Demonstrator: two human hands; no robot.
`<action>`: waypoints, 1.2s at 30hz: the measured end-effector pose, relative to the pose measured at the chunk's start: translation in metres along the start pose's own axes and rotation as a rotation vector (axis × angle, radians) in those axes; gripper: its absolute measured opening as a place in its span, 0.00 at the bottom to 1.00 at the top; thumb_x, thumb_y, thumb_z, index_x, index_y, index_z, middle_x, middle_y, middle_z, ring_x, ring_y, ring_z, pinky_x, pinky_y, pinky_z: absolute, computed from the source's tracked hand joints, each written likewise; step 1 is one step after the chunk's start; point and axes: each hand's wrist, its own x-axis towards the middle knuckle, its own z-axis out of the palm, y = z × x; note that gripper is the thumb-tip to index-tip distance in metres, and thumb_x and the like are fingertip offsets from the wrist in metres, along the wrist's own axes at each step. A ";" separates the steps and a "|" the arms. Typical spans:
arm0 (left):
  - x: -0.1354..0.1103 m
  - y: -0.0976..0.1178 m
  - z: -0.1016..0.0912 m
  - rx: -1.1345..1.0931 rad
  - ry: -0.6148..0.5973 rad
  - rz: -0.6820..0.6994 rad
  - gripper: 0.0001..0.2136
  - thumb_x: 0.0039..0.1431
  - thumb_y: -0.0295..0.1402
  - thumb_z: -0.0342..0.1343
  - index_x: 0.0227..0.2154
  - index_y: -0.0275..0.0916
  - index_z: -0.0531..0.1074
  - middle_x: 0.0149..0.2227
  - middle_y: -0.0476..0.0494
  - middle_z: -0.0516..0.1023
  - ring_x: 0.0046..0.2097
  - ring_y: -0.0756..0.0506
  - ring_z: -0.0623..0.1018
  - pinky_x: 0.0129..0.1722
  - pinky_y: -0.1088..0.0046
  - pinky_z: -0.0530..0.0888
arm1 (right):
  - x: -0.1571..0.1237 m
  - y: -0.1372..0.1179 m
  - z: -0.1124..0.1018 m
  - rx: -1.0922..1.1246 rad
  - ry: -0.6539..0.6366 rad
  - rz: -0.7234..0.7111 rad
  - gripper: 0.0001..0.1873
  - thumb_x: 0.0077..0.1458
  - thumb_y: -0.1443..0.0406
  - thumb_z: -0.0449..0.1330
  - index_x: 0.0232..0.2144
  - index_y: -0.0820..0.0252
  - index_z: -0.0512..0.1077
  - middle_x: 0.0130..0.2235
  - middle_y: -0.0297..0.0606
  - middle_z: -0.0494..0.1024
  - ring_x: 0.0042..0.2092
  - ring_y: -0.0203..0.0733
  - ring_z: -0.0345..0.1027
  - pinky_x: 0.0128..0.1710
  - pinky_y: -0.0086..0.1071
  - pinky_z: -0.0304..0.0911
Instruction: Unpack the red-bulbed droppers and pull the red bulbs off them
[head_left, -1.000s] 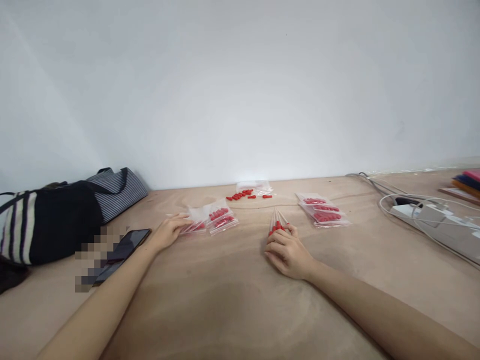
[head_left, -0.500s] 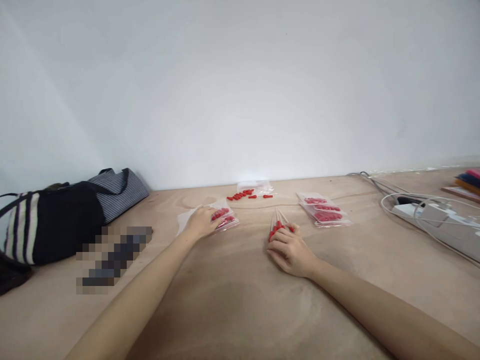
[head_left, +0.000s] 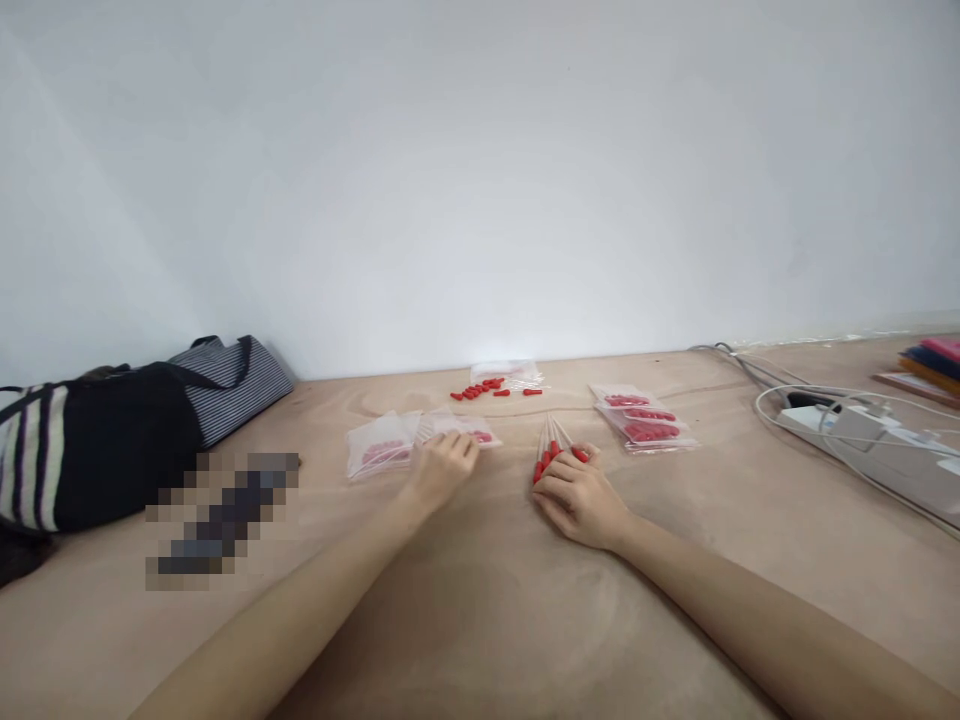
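My left hand (head_left: pixel 445 470) is closed at the near edge of a small clear plastic bag (head_left: pixel 491 436) with red pieces inside; the fingers cover part of it. Just left of that hand lies another clear bag (head_left: pixel 381 445), also with red pieces showing through. My right hand (head_left: pixel 581 497) rests on the table with its fingers curled over a bunch of pale thin sticks with red ends (head_left: pixel 553 448). The sticks' pale ends fan out away from me, and some red ends are hidden under the fingers.
Loose red pieces (head_left: pixel 480 389) lie near the wall, beside a clear bag with white sticks (head_left: pixel 517 378). Filled bags (head_left: pixel 649 415) overlap at the right. A white power strip (head_left: pixel 862 445) with cables is far right; a black bag (head_left: pixel 127 445) is at left.
My left hand has moved right, and a bag under it has shifted right, uncovering another bag at left. The right hand stays on the sticks.
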 end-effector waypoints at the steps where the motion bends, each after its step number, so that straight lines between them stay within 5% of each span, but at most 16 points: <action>1: -0.004 0.010 -0.001 0.016 0.033 0.074 0.13 0.59 0.22 0.40 0.34 0.34 0.70 0.33 0.38 0.74 0.37 0.43 0.73 0.35 0.68 0.68 | 0.000 0.000 0.000 -0.001 0.000 0.003 0.09 0.53 0.67 0.51 0.28 0.56 0.70 0.28 0.34 0.72 0.35 0.37 0.61 0.46 0.40 0.41; 7: -0.024 0.052 -0.009 0.047 -0.003 0.284 0.13 0.58 0.19 0.40 0.30 0.32 0.70 0.27 0.40 0.73 0.32 0.43 0.73 0.28 0.69 0.68 | -0.001 -0.002 0.004 0.027 0.042 0.083 0.06 0.51 0.65 0.54 0.33 0.57 0.69 0.31 0.36 0.74 0.36 0.38 0.62 0.45 0.39 0.43; 14: -0.025 0.060 -0.030 -0.428 -0.189 0.006 0.12 0.59 0.26 0.43 0.26 0.37 0.70 0.28 0.45 0.74 0.30 0.48 0.73 0.29 0.74 0.66 | -0.001 0.000 0.006 0.026 0.022 -0.017 0.11 0.55 0.66 0.51 0.30 0.50 0.73 0.26 0.31 0.74 0.34 0.37 0.61 0.44 0.40 0.42; 23: -0.004 0.053 -0.022 -0.841 -0.269 -0.040 0.10 0.53 0.29 0.50 0.19 0.35 0.70 0.19 0.52 0.70 0.22 0.53 0.67 0.22 0.79 0.61 | -0.001 0.004 -0.004 0.034 0.055 -0.036 0.10 0.56 0.64 0.52 0.32 0.51 0.73 0.31 0.32 0.76 0.38 0.37 0.62 0.45 0.42 0.39; 29: -0.027 0.006 0.006 -0.627 0.145 -0.162 0.10 0.57 0.31 0.46 0.38 0.37 0.71 0.40 0.43 0.74 0.44 0.44 0.72 0.47 0.64 0.66 | 0.001 0.000 -0.003 0.124 0.087 -0.172 0.13 0.55 0.71 0.49 0.27 0.54 0.72 0.30 0.31 0.76 0.35 0.36 0.62 0.44 0.41 0.41; 33: -0.045 -0.036 0.032 -0.458 0.108 -0.242 0.16 0.58 0.29 0.42 0.46 0.39 0.68 0.50 0.41 0.68 0.53 0.43 0.66 0.52 0.61 0.63 | 0.000 0.002 -0.009 0.211 0.006 -0.218 0.12 0.51 0.74 0.50 0.26 0.55 0.71 0.28 0.30 0.76 0.34 0.35 0.61 0.40 0.38 0.46; 36: -0.045 -0.048 0.048 -0.470 0.029 -0.279 0.18 0.58 0.28 0.40 0.50 0.37 0.64 0.54 0.41 0.65 0.55 0.44 0.64 0.54 0.61 0.62 | 0.000 0.004 -0.016 0.329 -0.100 -0.250 0.12 0.50 0.75 0.51 0.26 0.55 0.71 0.28 0.30 0.76 0.34 0.35 0.62 0.37 0.34 0.50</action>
